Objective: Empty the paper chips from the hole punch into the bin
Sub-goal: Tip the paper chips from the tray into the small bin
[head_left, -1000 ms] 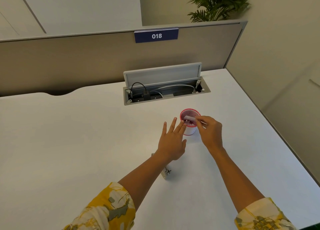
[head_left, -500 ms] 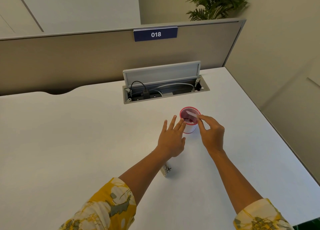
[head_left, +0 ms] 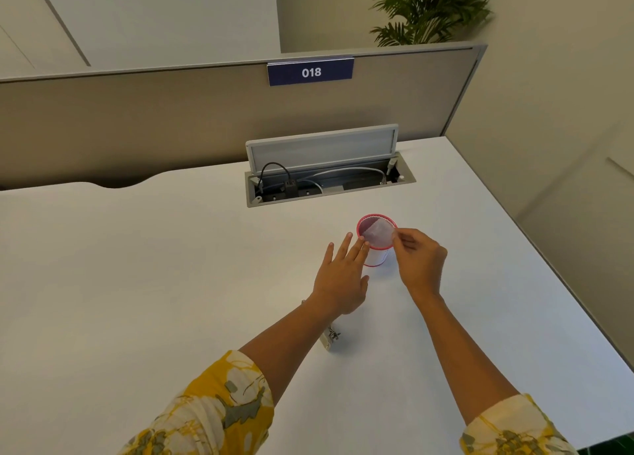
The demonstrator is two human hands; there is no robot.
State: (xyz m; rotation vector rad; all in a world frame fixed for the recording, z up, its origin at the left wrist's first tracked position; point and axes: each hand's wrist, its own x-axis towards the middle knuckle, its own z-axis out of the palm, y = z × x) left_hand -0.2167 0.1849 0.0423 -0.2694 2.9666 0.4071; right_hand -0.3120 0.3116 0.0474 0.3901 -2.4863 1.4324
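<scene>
A small white bin [head_left: 376, 257] with a red rim stands on the white desk [head_left: 137, 283]. My right hand [head_left: 420, 260] pinches a pale translucent plastic chip tray [head_left: 379, 234] from the hole punch and holds it tilted over the bin's mouth. My left hand [head_left: 339, 276] is flat with its fingers spread, and the fingertips touch the bin's left side. The metal hole punch [head_left: 330, 338] lies on the desk, mostly hidden under my left forearm. What is inside the bin is covered by the tray.
An open cable box [head_left: 326, 183] with its lid raised is set into the desk behind the bin. A beige partition [head_left: 137, 121] with a "018" plate runs along the back. The desk's right edge [head_left: 535, 259] drops off near my right arm.
My right hand has turned the tray from edge-on to broad face up over the bin's mouth. My left hand has stayed against the bin.
</scene>
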